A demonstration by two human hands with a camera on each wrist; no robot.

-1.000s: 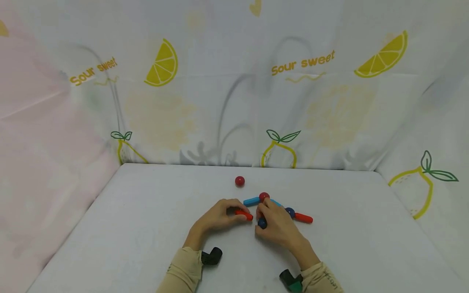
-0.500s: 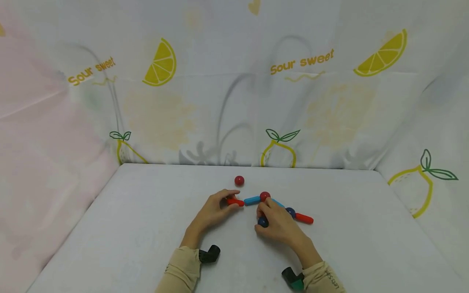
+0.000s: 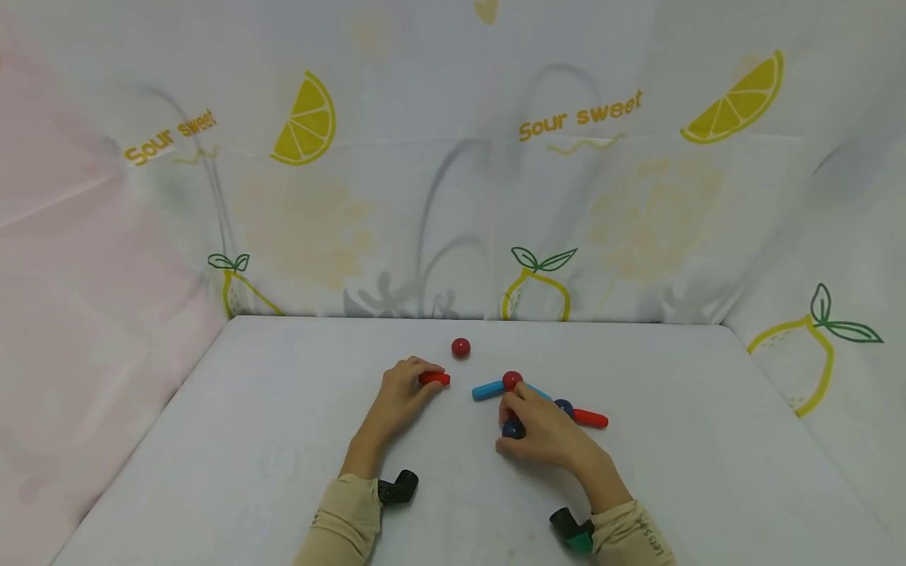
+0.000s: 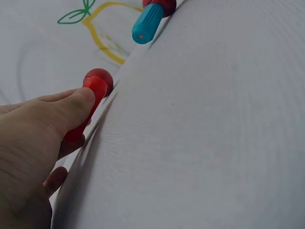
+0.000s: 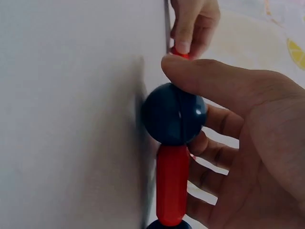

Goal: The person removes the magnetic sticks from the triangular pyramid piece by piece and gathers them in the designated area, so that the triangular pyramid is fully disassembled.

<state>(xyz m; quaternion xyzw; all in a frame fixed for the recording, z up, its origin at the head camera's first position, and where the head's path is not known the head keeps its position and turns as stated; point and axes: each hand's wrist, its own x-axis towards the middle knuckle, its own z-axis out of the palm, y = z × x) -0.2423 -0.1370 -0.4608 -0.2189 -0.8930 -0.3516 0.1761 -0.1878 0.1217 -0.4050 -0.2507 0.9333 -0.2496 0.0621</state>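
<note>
My left hand [image 3: 402, 393] pinches a red magnetic rod [image 3: 434, 379] between thumb and fingers, left of the other pieces. In the head view a loose red ball [image 3: 461, 347] lies just beyond the rod; the left wrist view lines the ball [image 4: 106, 78] up behind the rod's tip. My right hand [image 3: 541, 432] grips a dark blue ball [image 5: 174, 114] by thumb and fingers. From that ball a red rod [image 5: 171, 183] runs to another dark blue ball [image 5: 169, 224]. Light blue rods [image 3: 488, 391] meet at a red ball [image 3: 513, 380] beyond the right hand, which partly hides the joined pieces.
Another red rod [image 3: 591, 418] sticks out to the right from a dark blue ball [image 3: 564, 407]. The white table [image 3: 283, 440] ends at a cloth backdrop [image 3: 425, 196] with lemon prints. Black wrist cameras [image 3: 399, 487] sit at both sleeves.
My left hand has carried its red rod left and away from me, past the light blue rod's end to near the loose red ball. The right hand stays almost in place on the blue ball.
</note>
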